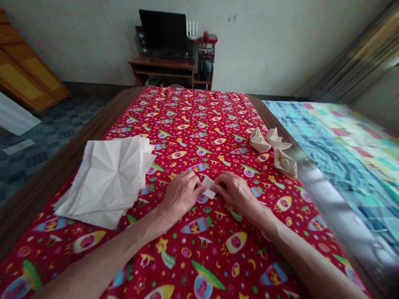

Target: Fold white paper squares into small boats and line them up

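Observation:
Between my hands, near the middle of the table, lies a small folded piece of white paper (208,187). My left hand (184,189) is closed on its left edge, thumb and fingers pinching it. On the right edge, my right hand (233,189) pinches the same paper. Most of the folds are hidden under the fingers. To the left is a loose stack of creased paper sheets (114,174), the top one marked with star-like fold lines. Over on the right stand three folded paper shapes (277,140) with pointed corners, close together.
A red patterned cloth (199,232) covers the wooden table (318,187). Right of it is a bed with a patchwork cover (336,145). Beyond the far end stand a desk (162,62) with a monitor (163,33) and a red telephone (210,37). A wooden cabinet (29,70) is at left.

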Demonstrator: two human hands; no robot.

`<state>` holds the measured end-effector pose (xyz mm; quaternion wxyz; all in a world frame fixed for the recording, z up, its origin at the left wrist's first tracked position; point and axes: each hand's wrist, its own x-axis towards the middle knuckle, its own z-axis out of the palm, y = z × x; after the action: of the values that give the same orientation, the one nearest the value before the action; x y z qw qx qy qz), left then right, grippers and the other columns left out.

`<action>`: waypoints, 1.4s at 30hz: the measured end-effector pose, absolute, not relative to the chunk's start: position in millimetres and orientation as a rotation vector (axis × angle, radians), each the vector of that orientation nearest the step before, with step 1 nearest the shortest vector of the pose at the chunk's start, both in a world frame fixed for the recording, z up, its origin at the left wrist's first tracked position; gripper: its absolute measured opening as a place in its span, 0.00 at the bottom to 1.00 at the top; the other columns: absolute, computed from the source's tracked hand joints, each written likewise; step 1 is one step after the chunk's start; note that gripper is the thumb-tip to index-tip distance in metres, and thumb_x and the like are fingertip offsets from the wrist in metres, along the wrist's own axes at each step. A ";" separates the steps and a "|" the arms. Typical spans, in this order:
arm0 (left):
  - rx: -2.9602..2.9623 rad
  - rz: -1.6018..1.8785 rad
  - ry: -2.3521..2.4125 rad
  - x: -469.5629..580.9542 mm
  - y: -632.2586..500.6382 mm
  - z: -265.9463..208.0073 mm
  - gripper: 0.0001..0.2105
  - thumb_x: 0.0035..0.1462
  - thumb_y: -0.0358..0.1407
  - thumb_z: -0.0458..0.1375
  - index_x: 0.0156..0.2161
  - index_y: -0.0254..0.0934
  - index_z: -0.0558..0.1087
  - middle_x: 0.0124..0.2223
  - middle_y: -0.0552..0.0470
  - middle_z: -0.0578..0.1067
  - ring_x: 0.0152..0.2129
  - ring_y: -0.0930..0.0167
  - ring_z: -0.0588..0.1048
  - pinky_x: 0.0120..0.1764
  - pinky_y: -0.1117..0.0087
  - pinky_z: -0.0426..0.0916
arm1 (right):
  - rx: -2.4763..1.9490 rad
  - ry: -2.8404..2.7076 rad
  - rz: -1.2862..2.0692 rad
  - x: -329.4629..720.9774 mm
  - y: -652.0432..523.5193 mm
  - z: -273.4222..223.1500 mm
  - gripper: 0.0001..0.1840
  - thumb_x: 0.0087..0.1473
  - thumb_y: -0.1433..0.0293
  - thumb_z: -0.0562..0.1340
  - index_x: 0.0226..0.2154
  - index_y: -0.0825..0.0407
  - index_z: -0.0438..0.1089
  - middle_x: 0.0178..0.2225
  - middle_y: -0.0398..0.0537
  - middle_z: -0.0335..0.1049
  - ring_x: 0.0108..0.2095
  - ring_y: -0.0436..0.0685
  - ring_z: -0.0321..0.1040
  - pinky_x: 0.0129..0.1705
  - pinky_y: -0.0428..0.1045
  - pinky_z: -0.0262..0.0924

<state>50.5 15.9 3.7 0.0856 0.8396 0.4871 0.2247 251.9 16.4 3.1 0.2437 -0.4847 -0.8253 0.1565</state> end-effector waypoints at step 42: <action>2.767 0.935 1.286 35.5 6.0 25.9 0.05 0.62 0.30 0.51 0.35 0.37 0.68 0.33 0.51 0.72 0.34 0.68 0.71 0.39 0.67 0.67 | -1.386 -2.025 0.741 230.9 -9.8 15.6 0.20 0.59 0.61 0.56 0.18 0.53 0.62 0.15 0.36 0.53 0.18 0.45 0.49 0.20 0.44 0.43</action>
<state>35.5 6.0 25.9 -0.0250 0.8668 0.4029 0.2928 230.9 -9.8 15.6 0.2852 -0.5182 -0.7572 0.2769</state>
